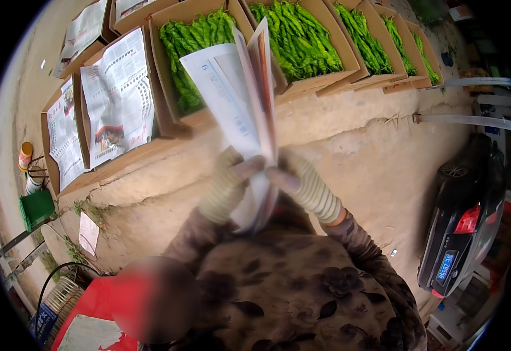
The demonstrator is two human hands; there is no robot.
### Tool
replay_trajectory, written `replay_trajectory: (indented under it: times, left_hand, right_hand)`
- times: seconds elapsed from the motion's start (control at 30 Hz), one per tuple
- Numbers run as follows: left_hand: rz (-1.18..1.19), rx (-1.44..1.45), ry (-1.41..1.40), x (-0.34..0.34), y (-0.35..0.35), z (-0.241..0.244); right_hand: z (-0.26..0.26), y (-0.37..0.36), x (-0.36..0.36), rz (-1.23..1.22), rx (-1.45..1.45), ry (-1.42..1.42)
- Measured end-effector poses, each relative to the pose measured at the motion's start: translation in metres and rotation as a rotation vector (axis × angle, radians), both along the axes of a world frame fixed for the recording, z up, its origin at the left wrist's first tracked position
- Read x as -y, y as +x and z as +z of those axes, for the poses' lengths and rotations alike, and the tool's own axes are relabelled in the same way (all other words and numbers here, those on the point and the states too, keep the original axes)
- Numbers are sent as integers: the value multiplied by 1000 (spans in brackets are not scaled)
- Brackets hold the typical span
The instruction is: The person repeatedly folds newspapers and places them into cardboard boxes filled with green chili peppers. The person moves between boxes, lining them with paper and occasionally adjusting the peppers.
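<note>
Both of my hands wear striped knit work gloves and hold a sheaf of newspaper sheets (227, 94) upright in front of my body. My left hand (229, 184) grips the left side of the paper, thumb across its front. On the right side, my right hand (306, 184) pinches the sheets, with the two thumbs close together. The paper fans apart at its top and is blurred lower down. Its upper part overlaps an open cardboard box (165, 83) of long green peppers (194, 30). Beyond it to the right stands another box of green peppers (299, 39).
Newspaper (117, 96) covers boxes at the left. More pepper boxes (363, 39) continue rightward along the dirt ground (369, 162). A dark car (462, 219) is parked at the right. A person in red (93, 302), partly blurred, is at lower left, near a green container (37, 208).
</note>
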State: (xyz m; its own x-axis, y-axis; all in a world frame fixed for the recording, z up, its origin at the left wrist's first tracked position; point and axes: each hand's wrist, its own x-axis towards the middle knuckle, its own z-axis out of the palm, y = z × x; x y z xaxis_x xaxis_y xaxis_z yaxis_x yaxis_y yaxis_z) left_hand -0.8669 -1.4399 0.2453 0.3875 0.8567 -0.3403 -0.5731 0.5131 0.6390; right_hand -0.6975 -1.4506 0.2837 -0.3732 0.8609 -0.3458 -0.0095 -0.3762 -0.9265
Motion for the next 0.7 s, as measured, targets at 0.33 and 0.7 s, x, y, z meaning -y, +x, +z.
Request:
replay_trajectory:
  times: [0.33,0.7]
  left_hand:
    - [246,-188,-76,-26,-51,-6]
    - [590,-132,-280,-44,-113,18]
  right_hand:
    - [-40,32,-61,0,314,-3]
    - [-27,113,-188,-266,379,44]
